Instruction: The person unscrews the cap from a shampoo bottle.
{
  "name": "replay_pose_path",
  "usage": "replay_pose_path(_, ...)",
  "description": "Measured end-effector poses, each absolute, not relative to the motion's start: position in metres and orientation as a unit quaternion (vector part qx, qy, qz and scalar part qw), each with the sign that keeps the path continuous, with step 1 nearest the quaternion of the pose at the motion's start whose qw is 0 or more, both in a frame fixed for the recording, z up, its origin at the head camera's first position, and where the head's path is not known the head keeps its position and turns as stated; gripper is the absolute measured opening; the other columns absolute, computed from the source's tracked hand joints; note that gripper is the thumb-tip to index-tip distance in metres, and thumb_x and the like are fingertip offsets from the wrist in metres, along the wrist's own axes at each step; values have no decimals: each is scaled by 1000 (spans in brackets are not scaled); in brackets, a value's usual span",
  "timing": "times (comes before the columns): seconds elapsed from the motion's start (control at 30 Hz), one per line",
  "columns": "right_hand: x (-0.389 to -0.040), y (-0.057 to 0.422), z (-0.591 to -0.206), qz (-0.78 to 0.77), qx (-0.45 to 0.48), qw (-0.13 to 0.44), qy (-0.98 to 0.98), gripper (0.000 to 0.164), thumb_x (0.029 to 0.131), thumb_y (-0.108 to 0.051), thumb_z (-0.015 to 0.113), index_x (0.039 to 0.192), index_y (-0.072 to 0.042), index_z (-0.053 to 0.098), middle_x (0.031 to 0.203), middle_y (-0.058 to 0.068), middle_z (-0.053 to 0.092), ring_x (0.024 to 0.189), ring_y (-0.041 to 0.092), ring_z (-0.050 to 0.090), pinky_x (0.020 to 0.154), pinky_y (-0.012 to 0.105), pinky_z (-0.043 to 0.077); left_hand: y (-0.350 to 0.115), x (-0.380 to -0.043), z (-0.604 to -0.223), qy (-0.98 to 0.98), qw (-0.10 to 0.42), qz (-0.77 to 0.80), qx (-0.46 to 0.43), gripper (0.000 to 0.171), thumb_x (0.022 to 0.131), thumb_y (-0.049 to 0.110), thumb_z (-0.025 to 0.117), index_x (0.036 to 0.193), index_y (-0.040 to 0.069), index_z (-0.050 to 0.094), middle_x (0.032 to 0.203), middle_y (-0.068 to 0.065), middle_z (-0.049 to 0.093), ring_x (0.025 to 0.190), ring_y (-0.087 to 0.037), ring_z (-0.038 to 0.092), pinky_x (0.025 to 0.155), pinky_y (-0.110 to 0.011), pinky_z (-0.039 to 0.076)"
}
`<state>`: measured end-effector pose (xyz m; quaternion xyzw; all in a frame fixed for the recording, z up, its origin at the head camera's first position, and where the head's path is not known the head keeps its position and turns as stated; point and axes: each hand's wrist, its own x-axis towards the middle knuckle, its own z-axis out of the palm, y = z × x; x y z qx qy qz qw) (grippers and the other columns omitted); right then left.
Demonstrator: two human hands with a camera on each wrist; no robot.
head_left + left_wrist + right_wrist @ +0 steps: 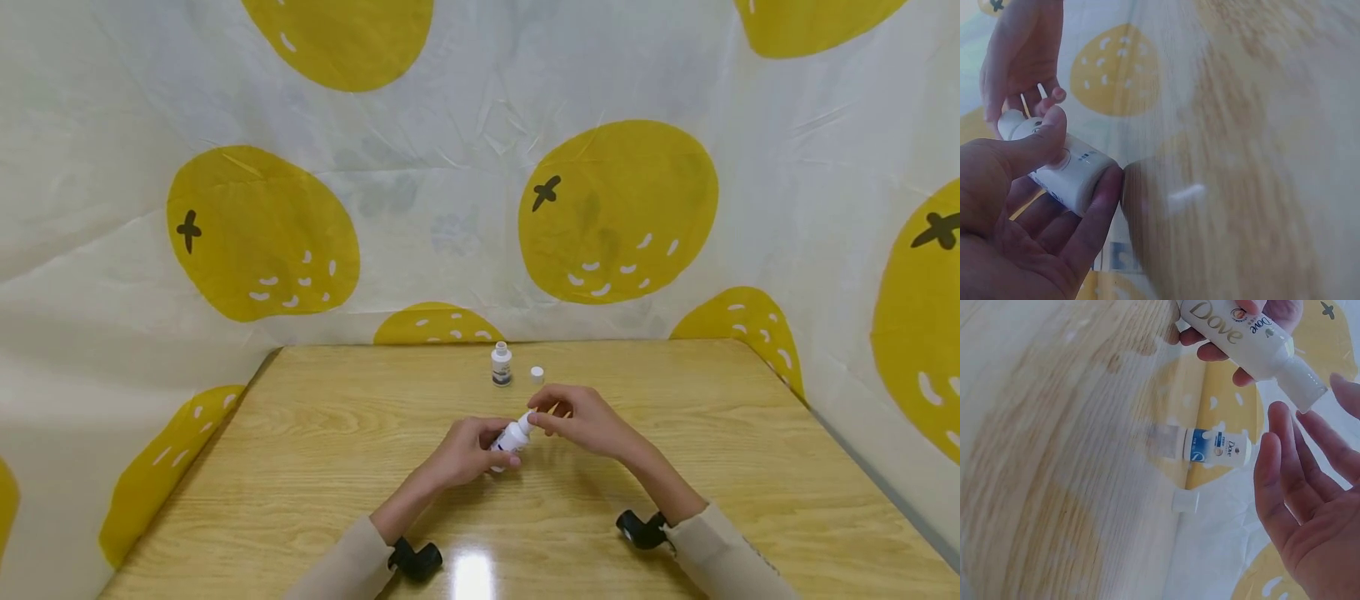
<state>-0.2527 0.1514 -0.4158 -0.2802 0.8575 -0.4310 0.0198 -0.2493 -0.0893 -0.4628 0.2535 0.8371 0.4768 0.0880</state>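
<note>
My left hand point(471, 450) grips a white Dove bottle point(1241, 337), tilted with its white cap point(1302, 384) up and to the right in the head view. In the left wrist view, the thumb lies across the side of the bottle point(1075, 165) and a finger curls round its base. My right hand point(581, 419) is at the cap end with its fingers bent loosely. The right wrist view shows its thumb and fingers spread around the cap, with a gap between them; whether a fingertip touches it is hard to tell.
Further back on the wooden table point(337, 417) stands a smaller white Dove bottle point(502, 367) with a blue label and an uncovered neck. A loose white cap point(537, 374) lies to its right. A fruit-print curtain point(450, 208) hangs behind and beside the table.
</note>
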Motion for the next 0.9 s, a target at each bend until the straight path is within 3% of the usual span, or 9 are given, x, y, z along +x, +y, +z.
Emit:
replay_pose_path(0.17,-254,150,-415,-430,-291,22,855,20,98,-24,72,110,-8,74,97,7,74,77,22,68,65,26,54,-90,-249,-462,837,89,477,252,35,89,16,82,123,18,75,103,-1,76,82,-8,66,61,-26,57)
replay_pose_path(0.43,-254,153,-414,-440,-314,33,841,26,95,-12,74,119,-4,71,115,15,74,82,22,72,68,27,57,-90,-249,-462,843,78,467,257,34,89,17,83,122,17,75,103,-1,75,82,-6,65,62,-23,55)
replay_pose_path(0.7,-254,155,-416,-443,-277,9,852,25,97,-25,74,115,-8,72,97,9,73,78,32,69,63,26,54,-89,-248,-462,842,76,465,262,33,89,17,83,121,15,75,101,-4,76,80,-7,65,61,-23,55)
replay_pose_path(0.9,-254,152,-417,-457,-271,-10,847,17,96,-21,75,107,-8,75,93,9,73,73,30,67,61,26,54,-90,-249,-462,844,74,463,261,35,88,17,83,122,15,75,100,-2,76,79,-6,64,61,-23,55)
